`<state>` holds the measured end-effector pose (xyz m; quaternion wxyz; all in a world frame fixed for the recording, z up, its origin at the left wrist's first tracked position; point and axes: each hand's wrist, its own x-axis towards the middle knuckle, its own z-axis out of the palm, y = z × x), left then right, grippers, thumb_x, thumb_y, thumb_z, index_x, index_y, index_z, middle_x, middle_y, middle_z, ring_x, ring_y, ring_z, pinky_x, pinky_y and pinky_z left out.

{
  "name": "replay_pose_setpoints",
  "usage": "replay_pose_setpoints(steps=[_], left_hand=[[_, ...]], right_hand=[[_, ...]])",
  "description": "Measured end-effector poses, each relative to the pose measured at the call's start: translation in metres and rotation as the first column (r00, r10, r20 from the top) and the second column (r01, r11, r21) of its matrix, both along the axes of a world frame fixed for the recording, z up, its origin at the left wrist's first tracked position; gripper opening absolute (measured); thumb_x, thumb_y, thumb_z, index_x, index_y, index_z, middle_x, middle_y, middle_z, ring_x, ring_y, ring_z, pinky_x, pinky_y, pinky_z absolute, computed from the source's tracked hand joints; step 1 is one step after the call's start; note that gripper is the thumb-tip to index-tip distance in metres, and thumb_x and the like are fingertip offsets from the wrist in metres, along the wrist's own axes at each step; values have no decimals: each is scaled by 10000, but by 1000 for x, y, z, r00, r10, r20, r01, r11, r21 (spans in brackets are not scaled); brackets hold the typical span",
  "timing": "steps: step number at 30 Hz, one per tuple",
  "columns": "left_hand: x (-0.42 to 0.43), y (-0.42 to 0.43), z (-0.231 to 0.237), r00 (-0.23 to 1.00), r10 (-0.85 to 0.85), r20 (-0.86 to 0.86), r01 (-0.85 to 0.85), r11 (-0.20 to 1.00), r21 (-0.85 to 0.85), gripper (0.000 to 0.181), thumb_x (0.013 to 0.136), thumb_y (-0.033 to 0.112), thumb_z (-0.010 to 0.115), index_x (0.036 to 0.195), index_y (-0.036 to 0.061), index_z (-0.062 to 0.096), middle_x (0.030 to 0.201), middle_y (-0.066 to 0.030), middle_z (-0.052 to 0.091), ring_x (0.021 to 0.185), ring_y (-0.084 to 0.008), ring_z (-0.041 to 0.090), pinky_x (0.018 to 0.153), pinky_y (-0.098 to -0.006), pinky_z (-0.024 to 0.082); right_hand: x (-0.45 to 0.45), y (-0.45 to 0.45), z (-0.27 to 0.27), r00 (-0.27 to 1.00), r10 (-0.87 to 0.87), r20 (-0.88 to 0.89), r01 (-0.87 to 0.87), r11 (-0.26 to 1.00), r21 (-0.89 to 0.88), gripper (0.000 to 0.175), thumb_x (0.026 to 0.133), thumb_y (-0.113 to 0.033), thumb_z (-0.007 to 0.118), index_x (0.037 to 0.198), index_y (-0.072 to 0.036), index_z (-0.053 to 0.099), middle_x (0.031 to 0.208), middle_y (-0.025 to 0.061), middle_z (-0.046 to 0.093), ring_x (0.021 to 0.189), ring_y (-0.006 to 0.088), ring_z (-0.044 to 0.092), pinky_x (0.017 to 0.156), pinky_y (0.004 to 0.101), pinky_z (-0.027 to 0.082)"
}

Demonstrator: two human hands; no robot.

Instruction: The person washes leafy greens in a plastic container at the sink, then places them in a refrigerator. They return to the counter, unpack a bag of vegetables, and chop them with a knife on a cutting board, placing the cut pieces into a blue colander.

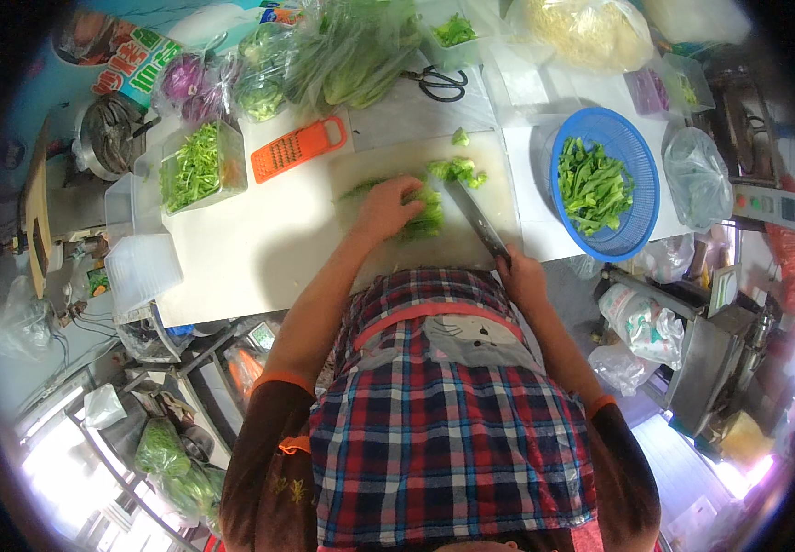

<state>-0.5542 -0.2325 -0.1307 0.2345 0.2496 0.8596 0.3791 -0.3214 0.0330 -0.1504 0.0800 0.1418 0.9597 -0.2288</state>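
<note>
A bunch of green leafy vegetable (428, 215) lies on the pale cutting board (397, 257), partly hidden under my left hand (389, 207). The fingers of that hand curl over the bunch and hold it down. My right hand (524, 274) grips the handle of a kitchen knife (476, 219). Its blade points away from me, to the right of the bunch, with the tip beside a small heap of cut green stem ends (458, 171). One loose cut piece (461, 136) sits farther back on the board.
Right of the board stands a blue plastic colander (651, 200) holding cut leaves. An orange grater (298, 149) and a clear container of chopped greens (232, 181) lie left. Behind are black-handled scissors (442, 85) and bagged vegetables (356, 62). Stacked clear containers (142, 269) stand at the left edge.
</note>
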Motion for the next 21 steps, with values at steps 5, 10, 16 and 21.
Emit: replay_pose_setpoints(steps=[5,10,16,21], left_hand=[[-17,-38,13,872,134,470,-331,869,366,357,1013,197,630,1323,20,621,1146,-134,733,1114,-205,666,1006,-337,496],[-37,-68,25,697,262,668,-694,481,536,246,1030,117,582,1252,28,640,1116,-104,735,1009,-184,676,941,-329,521],[-45,-118,43,753,420,-507,-493,870,-11,494,851,227,779,1275,23,630,1150,-206,688,1127,-349,639,989,-475,496],[-8,-72,10,696,30,-717,-100,993,-55,831,799,441,824,1445,19,515,1551,-264,401,1451,-453,359,1200,-557,291]], right_hand=[[-5,-4,10,999,-28,33,29,999,-17,193,935,-255,664,1030,-91,628,856,227,692,796,455,673,705,565,530],[-8,-3,11,999,-36,-5,36,999,-17,192,942,-248,681,1025,-79,641,835,247,690,793,484,667,687,576,517],[-10,-6,16,999,-33,39,32,999,15,209,953,-257,672,1029,-67,631,838,256,689,800,491,665,691,577,516],[-13,-8,28,999,-7,52,5,999,33,215,965,-265,658,1030,-64,617,846,251,693,808,486,669,694,577,518]])
